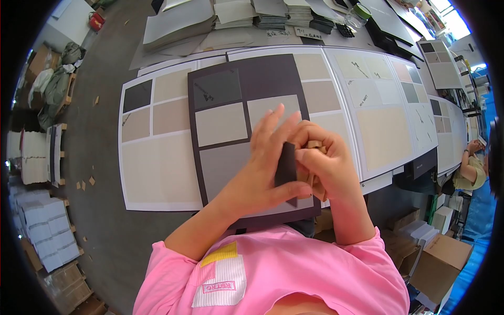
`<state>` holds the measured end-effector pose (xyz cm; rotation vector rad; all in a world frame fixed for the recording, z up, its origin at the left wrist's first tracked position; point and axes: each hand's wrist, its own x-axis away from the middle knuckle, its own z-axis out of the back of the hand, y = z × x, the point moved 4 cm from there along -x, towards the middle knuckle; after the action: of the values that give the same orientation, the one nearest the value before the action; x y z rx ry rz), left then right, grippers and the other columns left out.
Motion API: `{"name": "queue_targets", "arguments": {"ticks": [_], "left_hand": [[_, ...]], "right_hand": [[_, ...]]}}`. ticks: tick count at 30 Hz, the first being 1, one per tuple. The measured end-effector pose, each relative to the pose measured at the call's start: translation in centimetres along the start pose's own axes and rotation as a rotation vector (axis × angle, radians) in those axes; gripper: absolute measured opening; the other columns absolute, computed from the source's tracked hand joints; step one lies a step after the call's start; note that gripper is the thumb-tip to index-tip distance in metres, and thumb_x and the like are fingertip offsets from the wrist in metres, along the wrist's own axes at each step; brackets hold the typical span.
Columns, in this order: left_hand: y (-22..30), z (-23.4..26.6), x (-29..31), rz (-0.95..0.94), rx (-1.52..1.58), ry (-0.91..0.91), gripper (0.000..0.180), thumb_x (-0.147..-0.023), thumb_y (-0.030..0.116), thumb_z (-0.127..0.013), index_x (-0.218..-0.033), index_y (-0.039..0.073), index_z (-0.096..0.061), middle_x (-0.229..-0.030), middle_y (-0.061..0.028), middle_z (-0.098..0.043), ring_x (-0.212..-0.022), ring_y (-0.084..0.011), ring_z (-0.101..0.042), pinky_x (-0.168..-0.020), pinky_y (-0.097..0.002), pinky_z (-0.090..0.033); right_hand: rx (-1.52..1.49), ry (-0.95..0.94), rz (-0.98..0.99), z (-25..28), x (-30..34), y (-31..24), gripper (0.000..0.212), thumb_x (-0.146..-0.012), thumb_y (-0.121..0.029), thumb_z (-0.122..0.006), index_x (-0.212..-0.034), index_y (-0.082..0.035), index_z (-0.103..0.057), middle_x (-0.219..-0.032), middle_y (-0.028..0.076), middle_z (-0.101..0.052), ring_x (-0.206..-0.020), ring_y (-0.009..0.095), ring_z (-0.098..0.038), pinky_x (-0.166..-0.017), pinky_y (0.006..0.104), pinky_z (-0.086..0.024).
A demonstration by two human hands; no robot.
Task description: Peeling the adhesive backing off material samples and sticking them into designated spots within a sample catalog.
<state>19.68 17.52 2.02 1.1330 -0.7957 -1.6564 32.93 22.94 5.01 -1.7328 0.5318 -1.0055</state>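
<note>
Above a dark sample board (268, 65) with grey and beige panels, my two hands meet. My left hand (257, 170) has its fingers stretched and a little blurred, while its thumb lies across a small dark rectangular piece (286, 163) against the palm. In my right hand (332, 157), closed fingers grip several small tan strips or scraps (316, 181). Its thumb tip is by the edge of the dark piece. The exact kind of both things is hard to make out. Under the dark board lies a white-bordered sample board (160, 181) with beige panels.
More sample boards (386, 139) spread to the right. Stacks of sheets (178, 23) stand along the far side, near a clear jar with a green lid (358, 14). Cardboard boxes (438, 262) are at the lower right, loaded pallets (44, 226) at left. Another person (471, 170) works far right.
</note>
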Motion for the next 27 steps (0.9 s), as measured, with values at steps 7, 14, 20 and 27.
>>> {"name": "queue_targets", "arguments": {"ticks": [7,14,20,27], "left_hand": [[-0.2,1.0,1.0,-0.379,-0.583,0.260,0.030,-0.090,0.014,-0.062,-0.117,0.019,-0.074,-0.143,-0.0151,-0.051,-0.141,-0.0380,-0.034,-0.116,-0.0496,-0.025],[-1.4,3.2,0.8,-0.120,0.017,0.566,0.028,-0.082,0.001,-0.074,-0.109,0.006,-0.069,-0.090,-0.0023,-0.064,-0.092,-0.0184,-0.064,-0.106,-0.0413,-0.043],[-2.4,4.9,-1.8,0.309,0.335,0.498,0.029,-0.083,0.001,-0.078,-0.106,0.003,-0.060,-0.087,-0.0005,-0.063,-0.082,-0.0081,-0.060,-0.080,-0.0217,-0.048],[-4.2,5.5,-3.8,0.457,0.311,0.526,0.016,-0.084,0.005,-0.077,-0.090,0.002,-0.062,-0.083,0.0016,-0.062,-0.079,-0.0054,-0.059,-0.070,-0.0201,-0.047]], "right_hand": [[-0.463,-0.039,0.150,0.5,-1.5,2.4,0.010,-0.082,-0.009,-0.052,-0.080,-0.001,-0.058,-0.114,0.012,-0.062,-0.091,0.017,-0.065,-0.077,0.0287,-0.053],[-0.789,0.025,0.502,7.0,-3.2,2.5,0.011,-0.091,-0.014,-0.044,-0.085,-0.006,-0.049,-0.105,0.019,-0.061,-0.079,0.022,-0.060,-0.073,0.0356,-0.052],[-0.134,0.329,0.396,10.7,-2.1,1.0,0.044,-0.103,-0.043,-0.044,-0.111,-0.002,-0.058,-0.068,0.002,-0.047,-0.055,0.006,-0.039,-0.055,0.0212,-0.037],[0.073,0.017,0.336,7.5,-3.5,0.9,0.053,-0.082,-0.045,-0.077,-0.107,0.000,-0.062,-0.077,-0.003,-0.052,-0.058,-0.001,-0.039,-0.053,0.0156,-0.030]]}}
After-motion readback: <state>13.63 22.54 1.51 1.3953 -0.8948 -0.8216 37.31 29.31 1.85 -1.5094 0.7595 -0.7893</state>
